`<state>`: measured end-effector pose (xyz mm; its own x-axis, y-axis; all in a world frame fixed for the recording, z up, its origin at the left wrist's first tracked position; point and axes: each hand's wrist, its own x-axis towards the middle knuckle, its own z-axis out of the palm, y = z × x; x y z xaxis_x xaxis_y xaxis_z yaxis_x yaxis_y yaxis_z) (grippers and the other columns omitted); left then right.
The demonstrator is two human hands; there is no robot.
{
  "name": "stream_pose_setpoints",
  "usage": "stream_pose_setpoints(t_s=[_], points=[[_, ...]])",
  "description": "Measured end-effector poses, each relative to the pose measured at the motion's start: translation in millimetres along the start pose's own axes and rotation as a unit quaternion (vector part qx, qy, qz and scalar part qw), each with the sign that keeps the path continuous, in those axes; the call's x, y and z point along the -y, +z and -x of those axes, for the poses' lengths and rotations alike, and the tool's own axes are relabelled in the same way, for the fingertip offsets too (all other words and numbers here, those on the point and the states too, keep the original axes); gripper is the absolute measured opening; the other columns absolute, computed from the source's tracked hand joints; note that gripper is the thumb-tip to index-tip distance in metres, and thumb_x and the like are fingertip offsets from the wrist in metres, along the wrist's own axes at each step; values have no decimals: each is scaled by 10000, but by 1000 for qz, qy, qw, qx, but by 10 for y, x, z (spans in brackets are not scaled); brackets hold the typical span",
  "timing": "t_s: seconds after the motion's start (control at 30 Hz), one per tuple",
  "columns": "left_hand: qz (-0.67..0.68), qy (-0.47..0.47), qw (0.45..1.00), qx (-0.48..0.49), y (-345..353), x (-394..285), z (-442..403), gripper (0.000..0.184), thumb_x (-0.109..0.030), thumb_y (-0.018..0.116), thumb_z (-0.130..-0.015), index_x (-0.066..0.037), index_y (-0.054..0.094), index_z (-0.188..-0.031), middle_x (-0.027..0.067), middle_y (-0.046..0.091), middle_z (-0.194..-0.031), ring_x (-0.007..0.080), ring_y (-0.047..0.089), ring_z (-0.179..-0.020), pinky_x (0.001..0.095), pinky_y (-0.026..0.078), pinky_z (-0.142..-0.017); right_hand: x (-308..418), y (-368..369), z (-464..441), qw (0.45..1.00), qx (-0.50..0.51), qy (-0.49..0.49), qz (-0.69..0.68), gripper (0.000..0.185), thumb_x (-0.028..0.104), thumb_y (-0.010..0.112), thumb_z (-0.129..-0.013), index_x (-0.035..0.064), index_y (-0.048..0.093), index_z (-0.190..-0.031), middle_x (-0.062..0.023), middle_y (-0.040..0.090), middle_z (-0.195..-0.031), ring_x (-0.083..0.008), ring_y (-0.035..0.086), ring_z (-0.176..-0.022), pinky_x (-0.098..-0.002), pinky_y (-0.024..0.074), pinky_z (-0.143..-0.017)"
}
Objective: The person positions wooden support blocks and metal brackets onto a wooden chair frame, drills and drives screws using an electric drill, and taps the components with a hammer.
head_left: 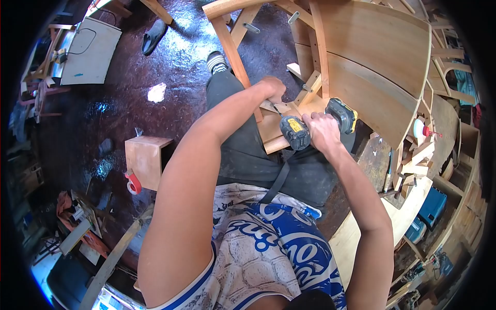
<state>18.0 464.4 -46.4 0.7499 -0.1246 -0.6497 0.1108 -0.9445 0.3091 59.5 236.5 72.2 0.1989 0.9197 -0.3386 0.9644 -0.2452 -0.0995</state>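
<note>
My right hand [321, 132] is wrapped round the grip of a black and yellow cordless drill [295, 133]. The drill's bit points up and left at a wooden joint beside my left hand [274, 89]. That hand's fingers are closed by the wooden frame, and what they hold, if anything, is hidden. The frame [232, 51] is part of a chair-like wooden piece with metal brackets and broad curved plywood panels [372, 72]. Its near end lies over my legs.
A wooden box [147, 155] and a red tape dispenser [133, 183] are to the left. A slipper [154, 37] lies on the dark floor. Wood offcuts [418, 157], a screwdriver [388, 173] and a blue case [433, 206] are at the right.
</note>
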Motion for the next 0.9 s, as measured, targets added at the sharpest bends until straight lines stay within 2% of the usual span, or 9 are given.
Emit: stream_pose_setpoints(t_s=[0.37,0.43,0.9], points=[[4,-1,1000,-3,22,8,11,364,-220,637,-791,-69,769,-1095,147,728,-1169,326,690,-1099,447,561,-892,-14,35,-7,1000,-21,-17,10,306,143,770,-690,95,638,-963,-127,685,-893,-298,694,-893,-410,547,-790],[14,17,999,-50,96,57,-31,331,-334,671,-809,-68,776,-976,183,740,-1017,382,697,-980,478,555,-848,-16,52,-6,1000,-22,-11,16,281,141,756,-707,98,639,-959,-125,685,-892,-296,695,-891,-409,546,-790],[8,22,999,-44,41,16,37,283,-260,661,-791,-62,778,-955,180,743,-1011,379,704,-969,481,558,-833,-8,79,-13,1000,-20,-12,20,266,151,746,-717,98,638,-954,-121,686,-890,-292,696,-890,-406,542,-789]])
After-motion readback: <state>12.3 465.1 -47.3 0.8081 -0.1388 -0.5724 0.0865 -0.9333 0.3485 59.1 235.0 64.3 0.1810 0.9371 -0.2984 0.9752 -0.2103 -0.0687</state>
